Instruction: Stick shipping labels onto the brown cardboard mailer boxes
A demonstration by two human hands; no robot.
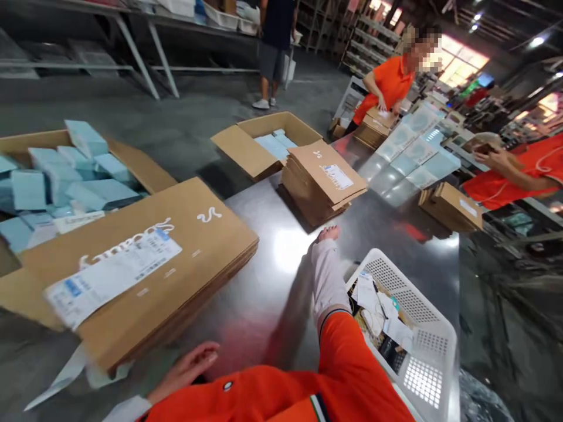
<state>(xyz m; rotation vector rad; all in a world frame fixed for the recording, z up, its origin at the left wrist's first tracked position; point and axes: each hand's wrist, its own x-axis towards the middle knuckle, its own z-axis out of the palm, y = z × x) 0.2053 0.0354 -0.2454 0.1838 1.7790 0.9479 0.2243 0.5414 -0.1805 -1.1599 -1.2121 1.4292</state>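
My right hand (329,232) is stretched across the metal table, at the near lower edge of a stack of folded cardboard boxes (313,176). Its fingers look extended and foreshortened, and nothing shows in them; whether they touch the stack I cannot tell. A printed label (338,176) lies on top of that stack. Low in the view, my left hand (191,368) is open and holds nothing, its fingers loosely bent. To its upper left is a larger stack of flat cardboard boxes (185,240), topped by a white-and-blue shipping label (114,278).
A white perforated basket (440,328) with tags and small packets stands at the right of the metal table (250,305). Open cartons (136,161) of light-blue boxes sit at left and behind. Two people in orange work beyond, near clear-wrapped packs (413,140) and another cardboard stack (453,208).
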